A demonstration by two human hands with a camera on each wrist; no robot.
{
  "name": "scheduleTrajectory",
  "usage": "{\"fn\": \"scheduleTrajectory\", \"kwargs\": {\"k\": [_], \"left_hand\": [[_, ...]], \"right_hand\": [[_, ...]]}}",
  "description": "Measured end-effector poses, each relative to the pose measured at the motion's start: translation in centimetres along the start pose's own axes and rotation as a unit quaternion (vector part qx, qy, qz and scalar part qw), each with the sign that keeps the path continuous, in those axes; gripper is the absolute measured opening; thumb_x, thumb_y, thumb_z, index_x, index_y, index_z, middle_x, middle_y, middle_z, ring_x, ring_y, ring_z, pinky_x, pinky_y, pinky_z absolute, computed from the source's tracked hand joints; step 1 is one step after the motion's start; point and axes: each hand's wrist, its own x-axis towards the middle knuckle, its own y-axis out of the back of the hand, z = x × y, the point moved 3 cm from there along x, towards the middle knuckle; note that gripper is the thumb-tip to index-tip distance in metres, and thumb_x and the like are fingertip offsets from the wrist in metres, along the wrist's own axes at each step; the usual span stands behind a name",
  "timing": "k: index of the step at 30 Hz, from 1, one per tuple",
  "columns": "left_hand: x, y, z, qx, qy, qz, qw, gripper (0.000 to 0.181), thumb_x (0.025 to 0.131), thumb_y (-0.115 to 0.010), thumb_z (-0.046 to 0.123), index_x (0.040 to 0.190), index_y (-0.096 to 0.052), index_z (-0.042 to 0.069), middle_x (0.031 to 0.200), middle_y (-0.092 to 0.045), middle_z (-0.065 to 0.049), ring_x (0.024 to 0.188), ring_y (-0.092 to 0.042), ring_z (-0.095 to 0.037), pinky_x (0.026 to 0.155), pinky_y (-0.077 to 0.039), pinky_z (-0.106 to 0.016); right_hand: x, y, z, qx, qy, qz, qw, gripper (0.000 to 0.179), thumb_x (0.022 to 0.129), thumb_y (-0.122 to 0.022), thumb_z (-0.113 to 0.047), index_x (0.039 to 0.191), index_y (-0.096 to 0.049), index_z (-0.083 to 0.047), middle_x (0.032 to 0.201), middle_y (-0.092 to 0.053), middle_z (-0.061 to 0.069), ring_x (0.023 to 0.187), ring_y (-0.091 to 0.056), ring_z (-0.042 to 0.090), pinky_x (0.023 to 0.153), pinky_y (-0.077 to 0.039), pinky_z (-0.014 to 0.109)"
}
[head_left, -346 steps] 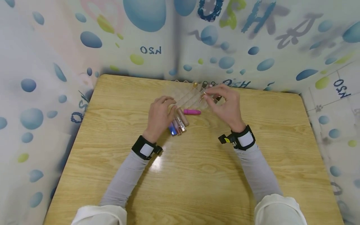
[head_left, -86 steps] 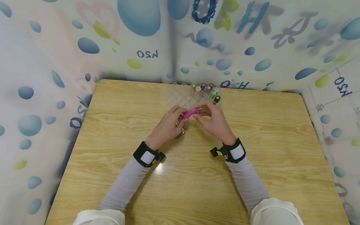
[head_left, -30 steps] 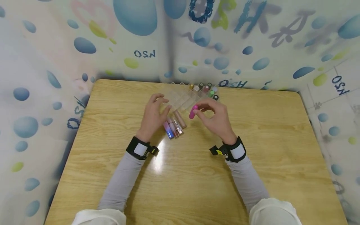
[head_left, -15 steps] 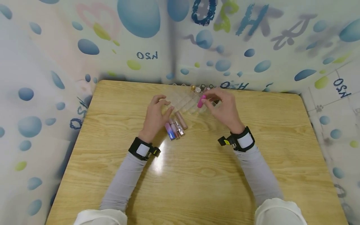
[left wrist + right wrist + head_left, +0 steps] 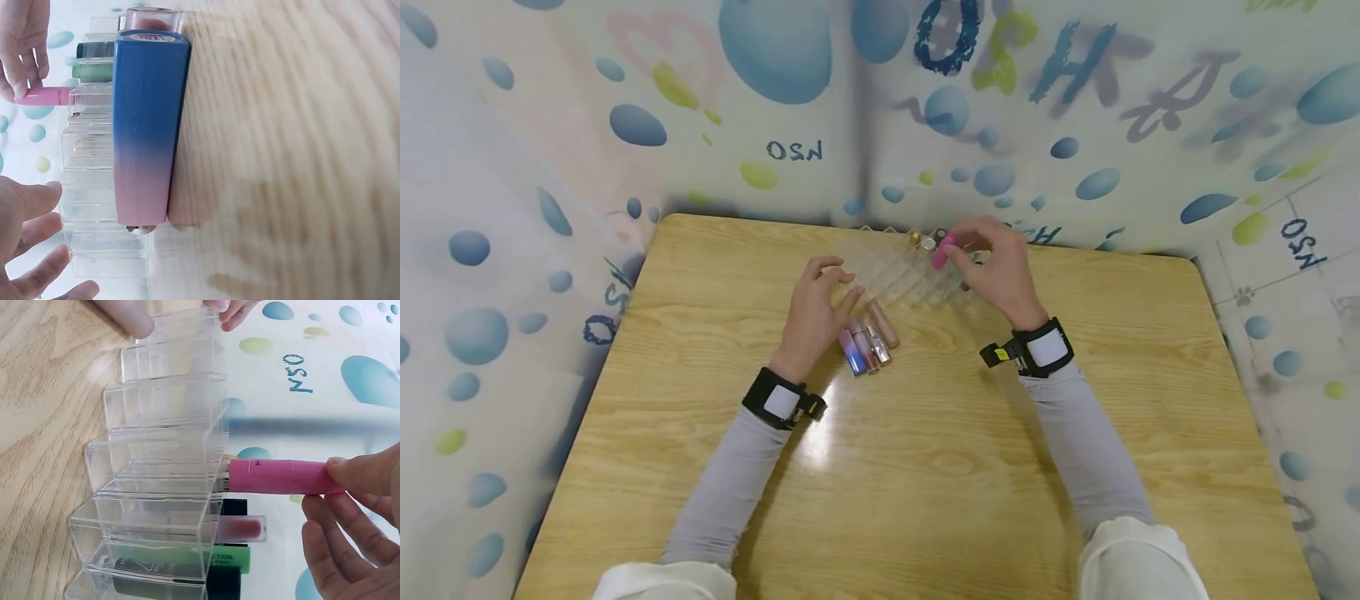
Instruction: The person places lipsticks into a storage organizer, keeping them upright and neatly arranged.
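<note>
The right hand (image 5: 996, 262) pinches the far end of a pink cosmetic tube (image 5: 275, 477) between thumb and fingertips, the other end being at the upper edge of a compartment in the clear plastic organizer (image 5: 165, 359), while the left hand (image 5: 811, 315), fingers parted and gently bent, hovers by the organizer's left end; whether it touches is unclear. A green-capped tube (image 5: 230, 559) and others stand in the organizer's right part, and a blue-to-pink tube (image 5: 149, 119) lies beside three more on the wooden table (image 5: 925, 467).

There are two hands (image 5: 1000, 271), one pink tube (image 5: 281, 477), one clear rack (image 5: 162, 450) and four loose tubes (image 5: 854, 353) on one table (image 5: 925, 467).
</note>
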Motion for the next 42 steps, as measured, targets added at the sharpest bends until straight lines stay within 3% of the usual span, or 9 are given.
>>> {"fn": "scheduleTrajectory", "kwargs": {"k": [8,17,26,33,42], "left_hand": [[0.0,0.0,-0.1,0.004,-0.008,0.004,1.0000,0.027,0.092,-0.077,0.018,0.106,-0.074,-0.005,0.132,-0.060,-0.020,0.119,-0.062,-0.036,0.106,-0.052,-0.045],[0.0,-0.1,0.1,0.006,-0.002,-0.004,1.0000,0.027,0.094,-0.075,0.020,0.108,-0.074,-0.004,0.133,-0.059,-0.019,0.121,-0.060,-0.036,0.106,-0.051,-0.044],[-0.1,0.0,0.0,0.009,0.001,-0.006,0.9999,0.027,0.094,-0.074,0.019,0.108,-0.074,-0.004,0.134,-0.059,-0.019,0.123,-0.060,-0.036,0.107,-0.050,-0.045],[-0.2,0.0,0.0,0.013,-0.001,-0.004,0.9999,0.025,0.094,-0.074,0.019,0.107,-0.074,-0.003,0.133,-0.060,-0.019,0.123,-0.060,-0.035,0.109,-0.049,-0.045],[-0.2,0.0,0.0,0.012,-0.003,-0.006,0.9999,0.025,0.095,-0.074,0.020,0.106,-0.073,-0.002,0.133,-0.059,-0.019,0.125,-0.059,-0.035,0.111,-0.047,-0.044]], "right_hand": [[0.4,-0.5,2.9,-0.030,-0.006,0.000,0.9995,0.018,0.089,-0.079,-0.009,0.104,-0.077,-0.001,0.102,-0.075,0.014,0.092,-0.071,0.028,0.085,-0.058,0.049],[0.4,-0.9,3.5,-0.046,-0.005,-0.011,0.9989,0.016,0.089,-0.078,-0.007,0.102,-0.076,0.001,0.100,-0.076,0.015,0.092,-0.071,0.029,0.086,-0.057,0.054],[0.1,-1.5,4.2,-0.062,-0.002,-0.024,0.9978,0.013,0.089,-0.076,-0.005,0.101,-0.076,0.000,0.100,-0.075,0.014,0.092,-0.070,0.028,0.086,-0.057,0.051],[-0.2,-1.9,4.4,-0.068,-0.019,-0.033,0.9970,0.013,0.090,-0.077,-0.008,0.101,-0.075,-0.001,0.099,-0.076,0.013,0.088,-0.069,0.026,0.076,-0.056,0.045],[-0.3,-2.2,4.5,-0.063,-0.038,-0.041,0.9965,0.014,0.090,-0.077,-0.010,0.101,-0.076,-0.001,0.098,-0.076,0.013,0.089,-0.067,0.029,0.075,-0.054,0.040]]}}
